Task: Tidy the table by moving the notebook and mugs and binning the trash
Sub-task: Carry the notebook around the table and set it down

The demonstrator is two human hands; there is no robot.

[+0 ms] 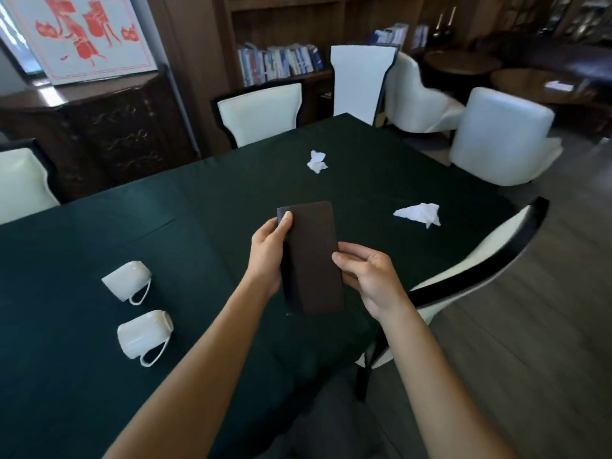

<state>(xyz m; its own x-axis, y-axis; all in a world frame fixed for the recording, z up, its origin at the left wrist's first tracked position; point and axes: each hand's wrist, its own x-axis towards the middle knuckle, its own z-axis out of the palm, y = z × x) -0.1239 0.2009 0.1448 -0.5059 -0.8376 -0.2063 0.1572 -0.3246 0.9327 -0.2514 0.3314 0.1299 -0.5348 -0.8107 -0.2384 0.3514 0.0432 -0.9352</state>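
A dark brown notebook [313,256] is held closed above the green tablecloth [205,200], long side pointing away from me. My left hand [270,256] grips its left edge, thumb on the cover near the top. My right hand [367,276] pinches its right edge at mid-height. Two white mugs lie on their sides at the left: one [127,281] farther from me, one [144,336] nearer, handles pointing toward me. A crumpled white tissue [317,162] lies at the far middle of the table. A second tissue [420,213] lies to the right of the notebook.
White chairs ring the table: one with a black frame [473,276] at my right, one [260,111] at the far side, one [23,183] at the left, a round one [496,137] at the far right. A dark cabinet [109,134] and bookshelves [281,61] stand behind.
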